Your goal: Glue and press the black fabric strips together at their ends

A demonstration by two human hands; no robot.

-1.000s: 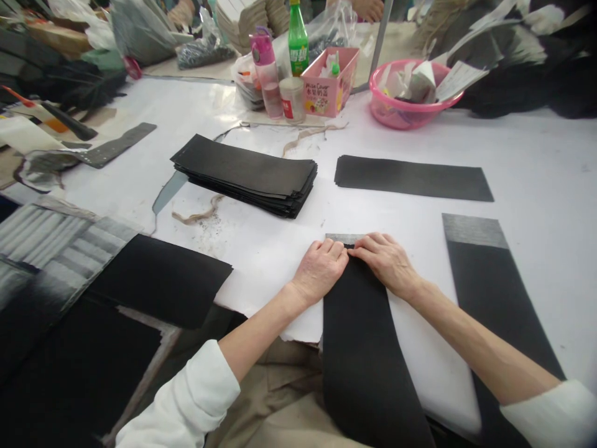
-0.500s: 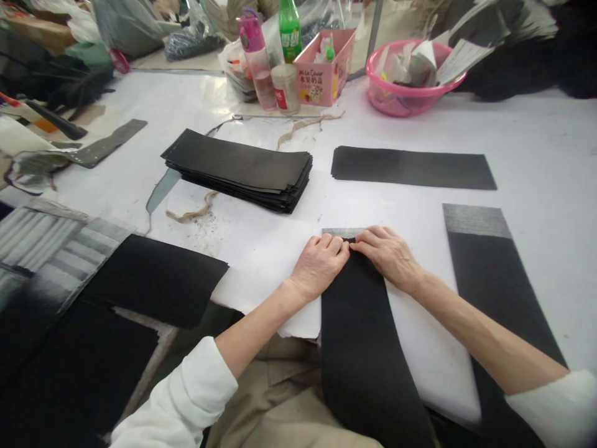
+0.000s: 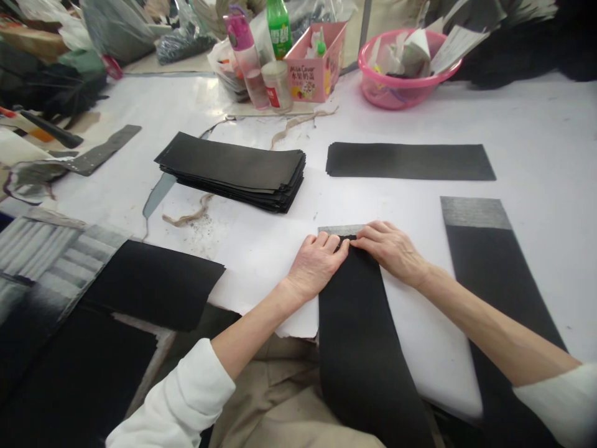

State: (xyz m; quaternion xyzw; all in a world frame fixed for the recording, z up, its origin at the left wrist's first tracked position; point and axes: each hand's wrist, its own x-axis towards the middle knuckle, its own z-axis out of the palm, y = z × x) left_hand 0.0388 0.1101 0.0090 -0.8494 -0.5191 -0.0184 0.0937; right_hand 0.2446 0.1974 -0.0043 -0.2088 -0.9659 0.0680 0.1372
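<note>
A long black strip with a grey band at its far end hangs over the table's front edge toward my lap. My left hand has its fingers curled and pinched on the strip near that grey band. Beside it, my right hand pinches the same end, the two thumbs almost meeting. A narrow black edge shows between the fingertips, apparently folded over. To the right lies another black strip with a grey end, passing under my right forearm.
Beyond my hands lie a stack of black pieces and a smaller stack. Black sheets are at the left. A pink basin, a pink box, a jar and bottles stand at the back.
Both hands stay at the strip's grey end, with the right fingers slightly shifted inward. The whole view has moved a little, so things appear slightly further left.
</note>
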